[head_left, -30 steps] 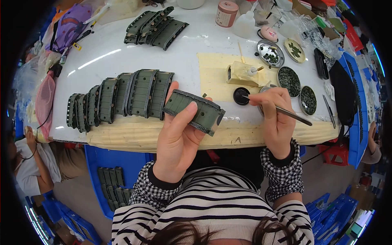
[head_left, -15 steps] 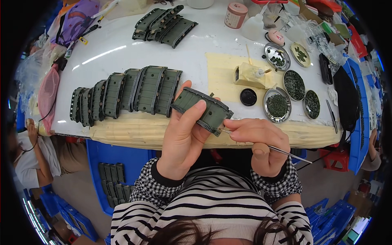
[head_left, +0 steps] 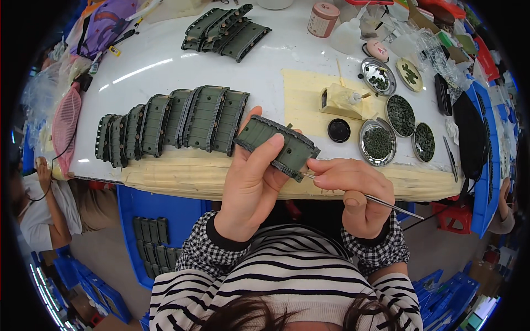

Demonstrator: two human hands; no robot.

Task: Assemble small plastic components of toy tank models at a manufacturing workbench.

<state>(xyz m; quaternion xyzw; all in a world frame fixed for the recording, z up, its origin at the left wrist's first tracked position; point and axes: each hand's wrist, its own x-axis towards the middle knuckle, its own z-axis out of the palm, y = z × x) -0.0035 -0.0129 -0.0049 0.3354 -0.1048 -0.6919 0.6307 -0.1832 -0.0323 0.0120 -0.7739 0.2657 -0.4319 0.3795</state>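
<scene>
My left hand grips a dark green, slightly curved panel with ribbed edges, thumb on top and fingers underneath. Steel tweezers lie across my right hand, which is closed around them. Their tip is at the panel's lower right corner; whether a small piece sits in it cannot be made out. A covering wraps my right thumb. To the left, a row of similar green panels stands overlapped on the table, the nearest end close to my left fingers.
Round dishes of small green pieces stand on the right, near a black lid and a tape-wrapped block. More panels are stacked at the back. A blue crate with panels is below the table edge. Another person's arm is far left.
Both hands, with the panel and tweezers, stay in nearly the same pose. The whole view has shifted slightly; the tweezers' tip remains at the panel's corner.
</scene>
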